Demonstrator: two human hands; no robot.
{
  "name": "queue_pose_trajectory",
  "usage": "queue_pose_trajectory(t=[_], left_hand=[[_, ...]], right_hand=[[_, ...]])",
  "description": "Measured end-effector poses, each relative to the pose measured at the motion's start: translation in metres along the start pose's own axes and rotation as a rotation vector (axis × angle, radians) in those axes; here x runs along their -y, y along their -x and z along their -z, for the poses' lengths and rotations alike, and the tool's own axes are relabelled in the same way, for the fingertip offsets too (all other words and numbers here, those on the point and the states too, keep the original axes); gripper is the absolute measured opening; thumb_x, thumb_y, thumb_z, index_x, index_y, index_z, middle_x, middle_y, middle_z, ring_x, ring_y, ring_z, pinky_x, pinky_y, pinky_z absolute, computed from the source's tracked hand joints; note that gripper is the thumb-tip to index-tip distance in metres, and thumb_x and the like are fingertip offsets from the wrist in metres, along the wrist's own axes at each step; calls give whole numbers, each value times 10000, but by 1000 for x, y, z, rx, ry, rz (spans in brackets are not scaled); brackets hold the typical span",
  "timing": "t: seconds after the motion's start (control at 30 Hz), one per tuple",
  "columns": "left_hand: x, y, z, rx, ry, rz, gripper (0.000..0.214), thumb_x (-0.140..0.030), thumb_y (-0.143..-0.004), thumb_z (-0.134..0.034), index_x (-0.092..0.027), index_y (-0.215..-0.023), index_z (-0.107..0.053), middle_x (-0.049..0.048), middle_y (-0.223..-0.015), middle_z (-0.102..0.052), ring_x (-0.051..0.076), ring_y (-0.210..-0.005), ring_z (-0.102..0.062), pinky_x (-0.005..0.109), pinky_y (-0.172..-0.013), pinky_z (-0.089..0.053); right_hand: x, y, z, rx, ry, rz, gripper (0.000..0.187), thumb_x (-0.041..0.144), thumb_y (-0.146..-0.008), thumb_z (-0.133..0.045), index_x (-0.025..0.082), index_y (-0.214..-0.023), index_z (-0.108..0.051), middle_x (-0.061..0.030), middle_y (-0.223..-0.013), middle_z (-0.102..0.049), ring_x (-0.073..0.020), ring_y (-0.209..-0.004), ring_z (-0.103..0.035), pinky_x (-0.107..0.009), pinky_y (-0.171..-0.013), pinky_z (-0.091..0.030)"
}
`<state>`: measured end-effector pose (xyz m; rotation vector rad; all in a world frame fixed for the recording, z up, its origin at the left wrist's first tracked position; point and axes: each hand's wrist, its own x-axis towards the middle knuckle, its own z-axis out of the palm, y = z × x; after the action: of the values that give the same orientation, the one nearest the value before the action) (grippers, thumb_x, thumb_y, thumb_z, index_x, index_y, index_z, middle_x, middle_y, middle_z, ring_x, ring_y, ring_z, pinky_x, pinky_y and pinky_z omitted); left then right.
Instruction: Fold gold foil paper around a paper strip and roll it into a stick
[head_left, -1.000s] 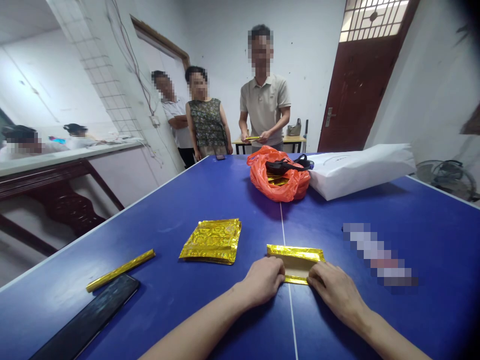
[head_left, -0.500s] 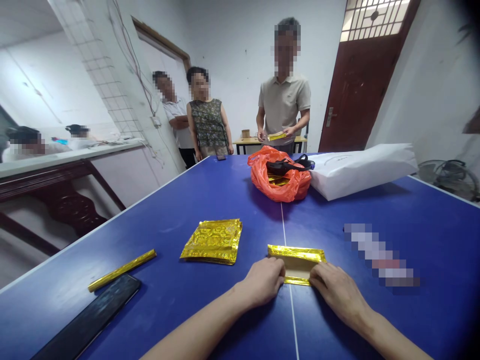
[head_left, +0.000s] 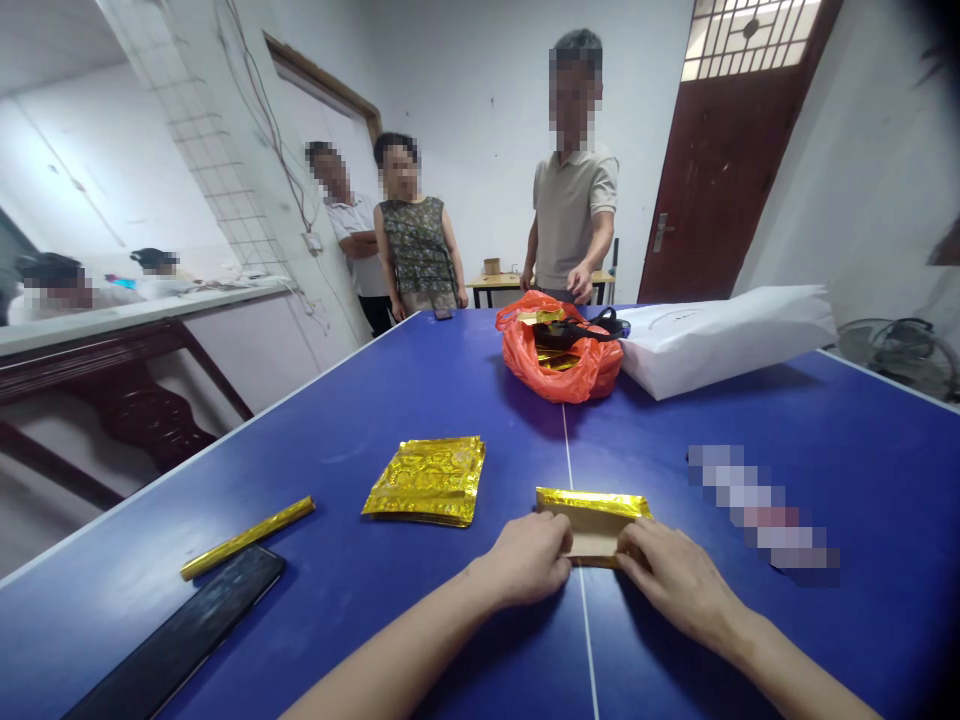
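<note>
I see both of my hands down on the blue worktop [head_left: 420,390], working one sheet of gold paper [head_left: 592,512] that lies just across the white centre line. My left hand [head_left: 529,558] pinches its near left corner and my right hand [head_left: 671,575] pinches the near right corner. The fingers of both are closed on the folded near edge. The sheet's plain tan inside faces up, and its far edge is folded over in a gold strip.

Just left of it lies a stack of gold sheets [head_left: 427,480] with an embossed pattern that I cannot read. Further left lie a rolled gold stick [head_left: 247,537] and, touching its near end, a black phone [head_left: 187,640]. To the right is a blurred-out patch [head_left: 761,510] whose writing I cannot make out.

At the far end an orange plastic bag [head_left: 562,365] holds more gold paper, with a white paper bag [head_left: 720,335] just beside it. A person in a beige shirt [head_left: 574,215] stands there, one hand lowered near the orange bag.
</note>
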<state>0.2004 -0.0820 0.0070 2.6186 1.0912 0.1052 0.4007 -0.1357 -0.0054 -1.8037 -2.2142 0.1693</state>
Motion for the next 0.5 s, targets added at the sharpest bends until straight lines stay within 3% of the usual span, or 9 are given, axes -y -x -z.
queue_pose_trajectory(t=[0.1,0.3,0.5], left_hand=[[-4,-2,-4,-28,-13,15,169,-343,-800,-480,-195,-861,-537,48,-862,-584,208,-793,-556,290,-673,-416],[-10,-5,-16,-78,17,-15,137,-254,-820,-443,-188,-871,-552,48,-881,-562,188,-827,-535,278,-718,-412],[-13,-7,-20,-84,45,-36,162,-254,-812,-440,-183,-861,-578,54,-877,-563,187,-832,-529,270,-723,-419]], right_hand=[[8,-2,0,-12,19,-15,98,283,-804,-514,222,-744,-561,-15,-769,-600,-185,-722,-549,-300,-628,-359],[17,-1,-13,-186,149,132,73,234,-769,-574,225,-696,-578,-20,-761,-580,-205,-763,-530,-382,-753,-349],[16,-2,-27,-224,122,194,116,158,-787,-521,208,-688,-556,-18,-732,-562,-183,-735,-521,-325,-696,-372]])
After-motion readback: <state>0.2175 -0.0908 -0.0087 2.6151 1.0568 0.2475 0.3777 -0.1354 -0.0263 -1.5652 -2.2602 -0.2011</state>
